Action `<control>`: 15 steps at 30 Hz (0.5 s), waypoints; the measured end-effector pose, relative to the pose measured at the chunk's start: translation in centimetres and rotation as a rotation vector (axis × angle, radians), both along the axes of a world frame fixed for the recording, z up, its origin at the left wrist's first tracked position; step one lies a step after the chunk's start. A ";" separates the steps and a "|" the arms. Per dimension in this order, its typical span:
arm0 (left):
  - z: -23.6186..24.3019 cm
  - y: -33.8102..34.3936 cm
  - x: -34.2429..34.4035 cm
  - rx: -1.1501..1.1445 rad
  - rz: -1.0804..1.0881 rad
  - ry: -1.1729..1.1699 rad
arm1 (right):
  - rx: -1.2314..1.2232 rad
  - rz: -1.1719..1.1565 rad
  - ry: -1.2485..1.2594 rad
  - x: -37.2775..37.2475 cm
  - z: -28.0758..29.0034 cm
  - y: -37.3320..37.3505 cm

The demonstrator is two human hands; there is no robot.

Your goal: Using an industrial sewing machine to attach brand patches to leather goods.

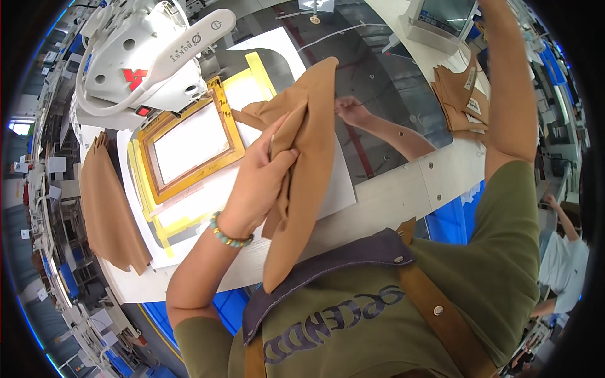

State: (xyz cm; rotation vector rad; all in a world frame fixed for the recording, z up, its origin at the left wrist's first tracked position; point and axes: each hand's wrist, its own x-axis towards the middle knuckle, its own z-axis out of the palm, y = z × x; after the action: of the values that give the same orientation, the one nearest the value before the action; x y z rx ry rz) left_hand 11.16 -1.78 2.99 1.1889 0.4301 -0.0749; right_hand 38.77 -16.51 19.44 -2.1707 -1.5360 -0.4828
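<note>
My left hand is closed round a bunched brown fabric piece, thumb across its folds. The cloth hangs from near the sewing machine down toward my apron. A yellow-edged rectangular frame with a white inside lies to the left of this hand, under the white sewing machine. My right forearm stretches up past the upper right edge, and the right hand itself is cut off. The glossy dark table plate mirrors an arm and hand.
Another brown fabric piece drapes over the table's left side. Several brown cut pieces with white labels lie stacked at the right, below a screen. Blue bins stand under the table edge. Another person is at far right.
</note>
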 end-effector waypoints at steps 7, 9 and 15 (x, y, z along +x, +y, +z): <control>-4.7 -3.1 1.1 0.271 -0.077 -0.148 | -0.463 0.501 0.367 -2.1 -12.2 8.8; -3.3 -3.1 1.9 0.216 -0.136 -0.123 | -0.529 0.384 0.293 -3.9 -13.5 9.1; -3.6 -2.8 2.0 0.278 -0.124 -0.119 | -0.383 0.484 -0.342 -3.5 -17.0 11.2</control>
State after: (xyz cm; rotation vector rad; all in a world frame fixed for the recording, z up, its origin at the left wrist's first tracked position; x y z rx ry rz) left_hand 13.19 -4.62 -0.60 1.4851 0.2672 -0.0523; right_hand 35.25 -5.35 2.40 -1.9268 -2.4278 -0.4364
